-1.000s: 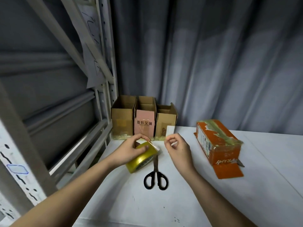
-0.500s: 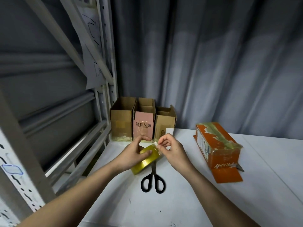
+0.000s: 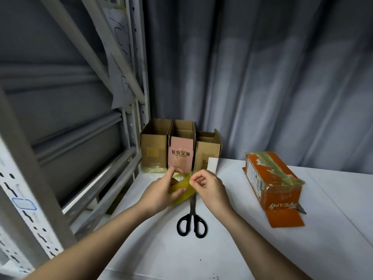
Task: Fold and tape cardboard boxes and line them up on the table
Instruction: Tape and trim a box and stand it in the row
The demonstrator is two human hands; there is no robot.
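While your forearms reach in from the near edge of the white table [image 3: 252, 249], a pair of black-handled scissors [image 3: 192, 221] lies flat between them, handles toward you and blades pointing away under your hands. Just beyond the handles, your left hand [image 3: 161, 194] grips a roll of yellowish packing tape [image 3: 181, 190], thumb curled over its near face and fingers wrapped over the top, holding it tilted just above the blades. Your right hand [image 3: 210, 187] meets it from the right, thumb and forefinger pressed together at the roll's upper edge, pinching what looks like the loose tape end, though the strip itself is too small to make out. To the right, well apart from your hands, an orange carton [image 3: 272, 182] lies on its side with strips of tape along its top and its near flap folded down flat on the table. Farther back at the table's left far corner, three open-topped cardboard boxes stand side by side, touching: a brown box [image 3: 154, 150] on the left, a pink-fronted box [image 3: 180, 154] in the middle, and a shorter brown box [image 3: 207, 152] on the right with a white label on its front. A grey curtain [image 3: 262, 77] hangs behind them, and a metal shelving frame [image 3: 133, 57] rises on the left.
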